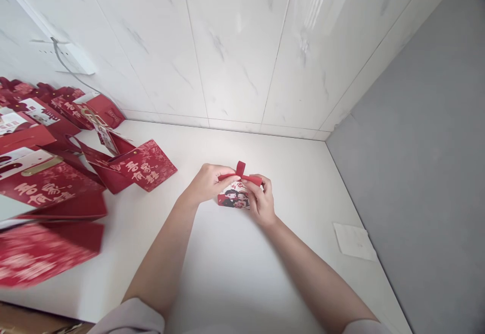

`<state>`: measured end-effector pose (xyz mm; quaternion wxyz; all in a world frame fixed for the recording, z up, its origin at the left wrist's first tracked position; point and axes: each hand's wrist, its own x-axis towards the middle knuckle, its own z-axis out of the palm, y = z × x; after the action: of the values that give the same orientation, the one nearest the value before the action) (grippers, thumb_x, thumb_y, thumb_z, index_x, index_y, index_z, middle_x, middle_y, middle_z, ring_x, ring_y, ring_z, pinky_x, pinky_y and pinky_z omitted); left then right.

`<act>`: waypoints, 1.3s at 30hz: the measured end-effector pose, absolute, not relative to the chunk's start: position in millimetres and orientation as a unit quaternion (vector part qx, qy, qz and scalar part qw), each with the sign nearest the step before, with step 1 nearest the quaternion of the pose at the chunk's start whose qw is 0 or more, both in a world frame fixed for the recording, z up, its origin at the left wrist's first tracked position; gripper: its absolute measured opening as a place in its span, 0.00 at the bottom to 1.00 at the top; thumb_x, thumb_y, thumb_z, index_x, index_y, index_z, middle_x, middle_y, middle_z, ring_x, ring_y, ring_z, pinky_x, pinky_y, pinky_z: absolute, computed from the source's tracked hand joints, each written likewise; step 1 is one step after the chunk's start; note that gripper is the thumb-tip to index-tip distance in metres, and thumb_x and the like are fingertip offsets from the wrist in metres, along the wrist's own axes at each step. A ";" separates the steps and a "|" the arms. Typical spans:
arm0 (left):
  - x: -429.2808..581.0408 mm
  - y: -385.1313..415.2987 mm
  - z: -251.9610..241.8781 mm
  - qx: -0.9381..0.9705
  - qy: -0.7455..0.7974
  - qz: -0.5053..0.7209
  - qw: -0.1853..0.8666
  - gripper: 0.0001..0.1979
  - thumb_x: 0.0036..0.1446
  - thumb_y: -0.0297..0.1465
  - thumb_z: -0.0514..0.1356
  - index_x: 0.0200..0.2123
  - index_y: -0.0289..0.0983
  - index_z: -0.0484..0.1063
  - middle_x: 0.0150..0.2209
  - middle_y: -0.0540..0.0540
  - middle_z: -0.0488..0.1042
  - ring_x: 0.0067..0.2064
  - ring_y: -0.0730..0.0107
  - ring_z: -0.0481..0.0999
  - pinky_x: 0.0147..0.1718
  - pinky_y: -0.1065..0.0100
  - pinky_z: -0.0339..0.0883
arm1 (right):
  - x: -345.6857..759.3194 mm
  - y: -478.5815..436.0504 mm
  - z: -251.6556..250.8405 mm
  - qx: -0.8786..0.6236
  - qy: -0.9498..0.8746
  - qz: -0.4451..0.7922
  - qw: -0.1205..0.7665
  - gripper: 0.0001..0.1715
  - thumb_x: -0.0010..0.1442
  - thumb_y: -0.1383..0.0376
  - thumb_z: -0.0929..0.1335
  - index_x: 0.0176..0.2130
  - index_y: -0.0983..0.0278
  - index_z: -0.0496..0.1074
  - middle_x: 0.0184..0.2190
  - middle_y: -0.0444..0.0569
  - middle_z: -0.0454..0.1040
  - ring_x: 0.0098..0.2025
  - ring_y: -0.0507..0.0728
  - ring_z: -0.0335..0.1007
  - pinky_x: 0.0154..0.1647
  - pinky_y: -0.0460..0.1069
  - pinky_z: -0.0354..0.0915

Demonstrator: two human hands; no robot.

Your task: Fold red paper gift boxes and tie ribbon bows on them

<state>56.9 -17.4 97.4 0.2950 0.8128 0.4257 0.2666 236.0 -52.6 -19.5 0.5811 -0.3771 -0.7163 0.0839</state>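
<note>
A small gift box stands on the white table, its front printed with a cartoon couple and red lettering. Across its top lies a red ribbon bow with one loop sticking up. My left hand pinches the bow's left end between thumb and fingers. On the other side my right hand is closed on the bow's right end, its fingers also covering the right part of the box. The box's back is hidden.
Several red gift bags with pale lettering crowd the left of the white table. A white paper lies near the right edge. Behind is a marbled tile wall with a cable; a grey panel borders the right.
</note>
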 end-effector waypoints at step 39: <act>73.0 -38.7 121.4 0.793 0.484 0.246 0.275 0.20 0.63 0.41 0.51 0.21 0.37 0.58 0.20 0.53 0.53 0.23 0.75 0.52 0.23 0.69 0.46 | 235.3 -53.9 -20.8 -0.376 -0.699 0.105 0.599 0.16 0.66 0.72 0.61 0.50 0.57 0.64 0.50 0.53 0.65 0.54 0.60 0.65 0.52 0.63 0.68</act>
<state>73.0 -38.7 121.4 0.2745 0.7933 0.4844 0.2464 235.3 -53.9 -20.8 0.5994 -0.3762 -0.6988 0.1046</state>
